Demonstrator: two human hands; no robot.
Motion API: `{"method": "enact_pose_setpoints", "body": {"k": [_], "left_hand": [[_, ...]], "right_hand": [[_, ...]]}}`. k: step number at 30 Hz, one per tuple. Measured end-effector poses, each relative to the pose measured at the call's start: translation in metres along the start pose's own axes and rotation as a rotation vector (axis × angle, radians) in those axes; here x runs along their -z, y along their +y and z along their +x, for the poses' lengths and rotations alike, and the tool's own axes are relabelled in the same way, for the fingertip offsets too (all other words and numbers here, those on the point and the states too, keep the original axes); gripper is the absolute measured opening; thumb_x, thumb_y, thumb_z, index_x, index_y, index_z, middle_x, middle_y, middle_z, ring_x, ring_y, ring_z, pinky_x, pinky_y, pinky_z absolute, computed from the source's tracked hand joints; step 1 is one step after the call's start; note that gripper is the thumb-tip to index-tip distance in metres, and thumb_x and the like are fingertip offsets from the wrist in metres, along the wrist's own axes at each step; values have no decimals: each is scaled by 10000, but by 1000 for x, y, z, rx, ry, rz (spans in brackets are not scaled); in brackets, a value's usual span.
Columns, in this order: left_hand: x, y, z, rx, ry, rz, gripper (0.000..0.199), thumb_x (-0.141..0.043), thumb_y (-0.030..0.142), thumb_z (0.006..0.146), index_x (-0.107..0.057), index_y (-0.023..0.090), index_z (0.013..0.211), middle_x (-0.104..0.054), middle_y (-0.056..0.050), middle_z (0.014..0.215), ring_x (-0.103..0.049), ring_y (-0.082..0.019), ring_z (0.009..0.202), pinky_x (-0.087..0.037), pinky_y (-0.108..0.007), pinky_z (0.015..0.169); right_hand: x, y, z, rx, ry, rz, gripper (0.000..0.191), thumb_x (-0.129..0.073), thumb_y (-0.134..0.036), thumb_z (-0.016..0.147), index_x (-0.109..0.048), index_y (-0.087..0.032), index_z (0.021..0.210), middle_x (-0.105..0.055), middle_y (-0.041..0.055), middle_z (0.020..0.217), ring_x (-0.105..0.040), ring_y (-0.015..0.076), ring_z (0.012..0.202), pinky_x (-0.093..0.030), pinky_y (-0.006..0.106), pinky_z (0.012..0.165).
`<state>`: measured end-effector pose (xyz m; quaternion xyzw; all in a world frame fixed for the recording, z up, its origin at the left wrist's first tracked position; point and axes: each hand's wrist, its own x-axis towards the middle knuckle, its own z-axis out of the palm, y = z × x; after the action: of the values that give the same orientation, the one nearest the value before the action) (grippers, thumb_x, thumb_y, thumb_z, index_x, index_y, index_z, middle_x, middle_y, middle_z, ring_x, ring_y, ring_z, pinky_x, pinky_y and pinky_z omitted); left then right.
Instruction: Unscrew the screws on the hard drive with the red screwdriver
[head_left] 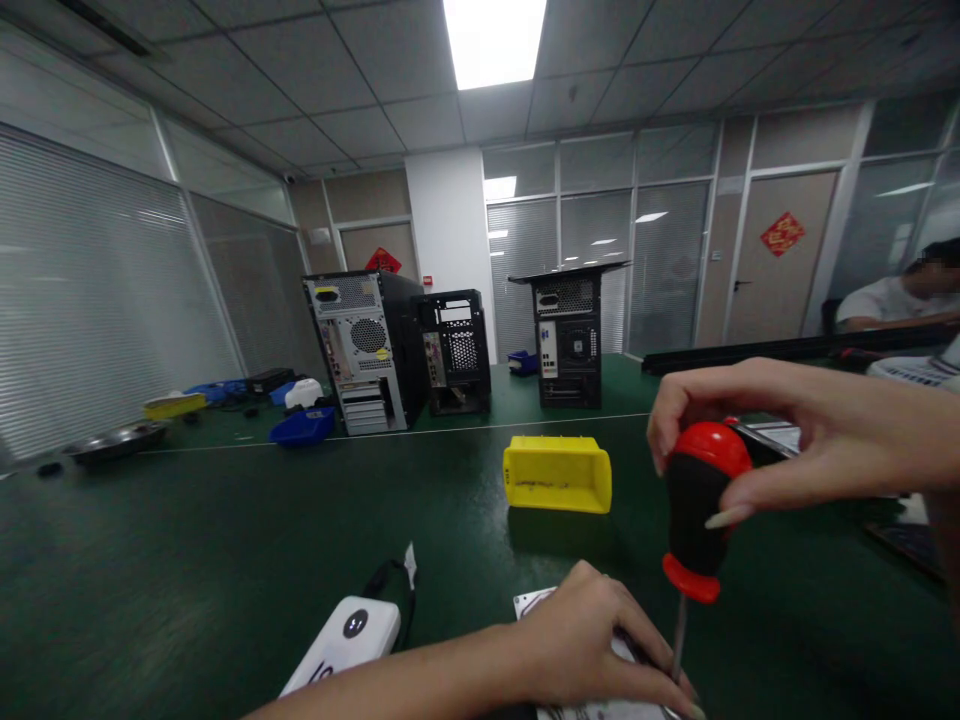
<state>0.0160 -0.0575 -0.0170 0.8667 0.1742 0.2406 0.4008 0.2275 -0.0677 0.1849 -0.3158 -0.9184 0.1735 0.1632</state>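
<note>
My right hand grips the red-and-black handle of a screwdriver that stands upright, its metal shaft pointing down to the bottom edge of the view. My left hand lies flat near the shaft's tip, pressing on a white flat part on the green table. What the tip touches is hidden by my fingers. A yellow plastic bin sits just behind my hands.
A white power bank with a black strap lies left of my left arm. Three computer cases stand at the back. Blue bins and a metal dish sit far left. Another person sits far right.
</note>
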Motion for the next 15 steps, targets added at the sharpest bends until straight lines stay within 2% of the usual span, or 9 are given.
{"method": "enact_pose_setpoints", "body": {"k": [4,8,11,15], "left_hand": [[-2,-9,-2,35,-21,46,411,-644,605,849,-804,245,965,-798,-15,966,-746,-172,910,-482,-202,848],[-2,-12,-2,73,-44,75,334,-653,578,861,-795,309,999,-791,25,1019,-741,-169,954,-487,-200,857],[-2,-10,-1,94,-33,85,347,-668,585,845,-800,296,986,-794,16,999,-745,-177,942,-499,-206,849],[-2,-4,-2,130,-4,41,414,-703,611,792,-800,260,989,-795,-5,997,-750,-187,929,-514,-213,840]], "right_hand": [[-1,6,-1,36,81,-108,286,-773,-447,769,-668,-351,1017,-685,-37,960,-669,166,841,-547,227,660],[-2,1,4,101,40,-101,166,-718,-461,824,-689,-320,908,-668,-34,862,-645,147,760,-526,228,630],[-4,-4,8,70,36,-86,215,-720,-499,808,-677,-298,872,-658,-32,828,-640,149,728,-524,236,613],[-7,-2,4,-13,41,-89,289,-753,-542,748,-678,-310,902,-689,-15,943,-670,196,846,-565,254,641]]}}
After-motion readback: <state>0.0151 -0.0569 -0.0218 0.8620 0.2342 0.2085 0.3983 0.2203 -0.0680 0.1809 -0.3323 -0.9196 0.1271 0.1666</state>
